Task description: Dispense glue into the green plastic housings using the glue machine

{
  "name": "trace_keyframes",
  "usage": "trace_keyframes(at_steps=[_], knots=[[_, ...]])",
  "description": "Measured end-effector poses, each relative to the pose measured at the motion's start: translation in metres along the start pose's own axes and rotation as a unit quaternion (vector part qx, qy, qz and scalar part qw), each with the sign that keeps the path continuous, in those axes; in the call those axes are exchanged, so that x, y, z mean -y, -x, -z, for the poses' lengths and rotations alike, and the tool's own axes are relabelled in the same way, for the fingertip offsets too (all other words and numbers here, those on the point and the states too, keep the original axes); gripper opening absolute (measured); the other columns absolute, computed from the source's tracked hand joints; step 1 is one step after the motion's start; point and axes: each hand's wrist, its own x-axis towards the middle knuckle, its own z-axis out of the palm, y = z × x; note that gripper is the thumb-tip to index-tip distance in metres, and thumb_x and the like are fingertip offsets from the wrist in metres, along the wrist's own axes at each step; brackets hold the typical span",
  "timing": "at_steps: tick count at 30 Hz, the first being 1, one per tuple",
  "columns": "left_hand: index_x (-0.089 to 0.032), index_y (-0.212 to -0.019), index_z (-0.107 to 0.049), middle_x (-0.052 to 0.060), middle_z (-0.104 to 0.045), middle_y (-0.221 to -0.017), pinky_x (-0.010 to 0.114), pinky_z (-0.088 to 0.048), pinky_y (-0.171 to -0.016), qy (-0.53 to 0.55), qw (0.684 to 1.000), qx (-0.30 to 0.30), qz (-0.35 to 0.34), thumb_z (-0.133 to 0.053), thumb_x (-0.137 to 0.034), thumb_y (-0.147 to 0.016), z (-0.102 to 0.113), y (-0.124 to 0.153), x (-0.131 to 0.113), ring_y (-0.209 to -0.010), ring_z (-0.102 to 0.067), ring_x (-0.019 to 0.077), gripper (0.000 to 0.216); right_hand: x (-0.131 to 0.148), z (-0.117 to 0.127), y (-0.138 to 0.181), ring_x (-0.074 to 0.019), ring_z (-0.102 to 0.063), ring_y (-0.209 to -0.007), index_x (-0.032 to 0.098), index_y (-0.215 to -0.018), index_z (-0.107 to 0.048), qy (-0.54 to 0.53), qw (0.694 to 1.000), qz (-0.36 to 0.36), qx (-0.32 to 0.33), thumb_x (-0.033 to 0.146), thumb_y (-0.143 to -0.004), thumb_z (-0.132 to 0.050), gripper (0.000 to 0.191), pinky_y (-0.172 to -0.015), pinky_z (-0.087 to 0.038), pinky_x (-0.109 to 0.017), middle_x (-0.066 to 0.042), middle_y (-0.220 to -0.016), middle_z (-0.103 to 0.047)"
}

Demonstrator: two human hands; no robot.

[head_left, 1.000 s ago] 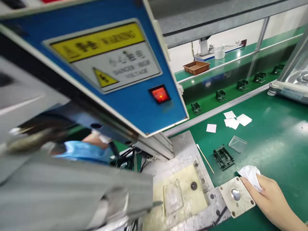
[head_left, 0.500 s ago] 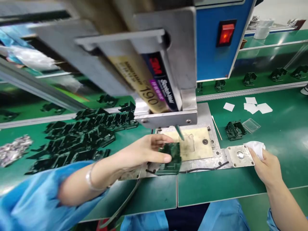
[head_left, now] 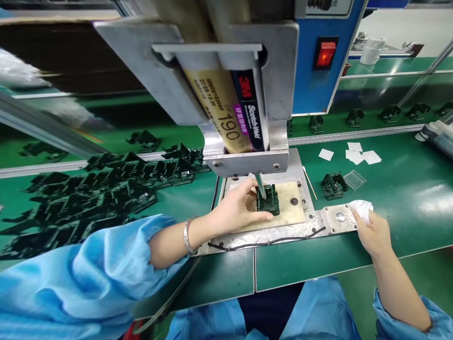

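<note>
My left hand (head_left: pixel 236 208) grips a small dark green plastic part (head_left: pixel 268 200) and holds it on the yellowish fixture plate (head_left: pixel 293 215), right under the glue nozzle (head_left: pixel 261 186) of the dispenser. The dispenser holds a 3M adhesive cartridge (head_left: pixel 235 111). My right hand (head_left: pixel 374 233) is closed on a white cloth (head_left: pixel 361 208) beside a metal plate with a round push button (head_left: pixel 340 217).
A pile of dark green parts (head_left: pixel 106 189) lies at the left. Another green part (head_left: pixel 333 184), a clear lid (head_left: pixel 355 179), a thin stick (head_left: pixel 309 182) and white paper squares (head_left: pixel 357 155) lie at the right. A conveyor (head_left: pixel 371 118) carries more parts behind. The red switch (head_left: pixel 324 54) is lit.
My head has dropped from looking at the machine's panel to the bench. My left hand brought the green part from the plate's front edge onto the fixture under the nozzle. The right hand stayed put.
</note>
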Motion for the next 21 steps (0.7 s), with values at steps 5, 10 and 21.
trace_keyframes(at_steps=[5, 10, 21], knots=[[-0.022, -0.139, -0.047, 0.016, -0.049, -0.143, 0.062, -0.038, -0.114, -0.100, 0.988, -0.089, 0.074, -0.072, -0.078, -0.069, 0.043, 0.050, 0.019, -0.132, -0.048, 0.0412, 0.094, -0.007, 0.008, 0.000, -0.0288, -0.065, -0.067, 0.018, -0.067, -0.070, -0.011, 0.997, -0.072, 0.009, 0.071, -0.072, -0.066, 0.053, -0.057, -0.051, -0.031, -0.006, -0.064, -0.067], [-0.022, -0.123, -0.061, 0.011, -0.068, -0.121, 0.046, -0.056, -0.094, 0.022, 0.959, 0.009, 0.283, -0.063, -0.076, -0.078, 0.066, 0.107, 0.059, -0.110, -0.064, 0.0366, 0.070, 0.002, 0.004, -0.001, -0.0276, -0.065, -0.069, 0.016, -0.073, -0.073, -0.055, 0.988, -0.105, 0.096, 0.070, -0.066, -0.076, 0.055, -0.056, -0.051, -0.029, -0.006, -0.070, -0.069], [-0.016, -0.110, -0.066, 0.012, -0.071, -0.113, 0.042, -0.055, -0.100, -0.050, 0.975, -0.172, 0.129, -0.064, -0.049, -0.088, 0.095, 0.024, 0.064, -0.105, -0.068, 0.0269, 0.040, -0.023, 0.006, 0.005, -0.0332, -0.067, -0.066, 0.019, -0.072, -0.071, 0.027, 0.994, -0.102, 0.015, 0.069, -0.081, -0.065, 0.051, -0.050, -0.053, -0.035, -0.011, -0.070, -0.069]])
